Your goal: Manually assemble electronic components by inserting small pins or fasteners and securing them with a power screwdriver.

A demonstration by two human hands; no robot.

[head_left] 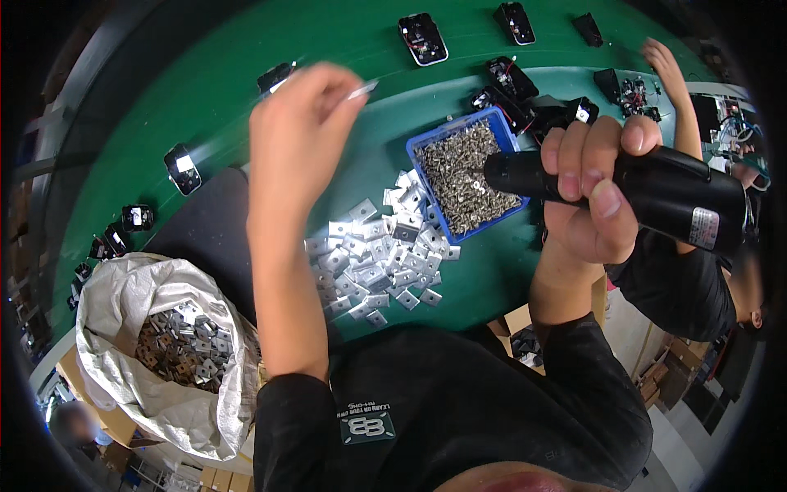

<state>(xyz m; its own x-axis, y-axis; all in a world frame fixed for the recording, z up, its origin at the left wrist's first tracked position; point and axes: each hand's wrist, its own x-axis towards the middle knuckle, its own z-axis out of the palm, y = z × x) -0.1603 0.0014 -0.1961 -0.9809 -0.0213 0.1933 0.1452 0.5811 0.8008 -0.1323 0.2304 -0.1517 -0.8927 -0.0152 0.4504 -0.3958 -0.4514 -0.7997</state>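
Observation:
My left hand [307, 123] is raised over the green work surface, slightly blurred, pinching a small silver metal plate [363, 89] between thumb and fingers. In my right hand [597, 176] is a black electric screwdriver [672, 197], fingers wrapped round its body. Its narrower front end points left, over a blue bin [449, 227] full of small screws [459, 168]; whether it touches them I cannot tell. A loose heap of silver square plates with holes [377, 254] lies left of the bin, below my left hand.
A white woven sack [123, 353] of metal plates stands at lower left. Black device housings [423, 39] are spread along the green belt [344, 33]. More black housings [510, 78] lie behind the bin. At right, a co-worker's arm [676, 86] reaches over the surface.

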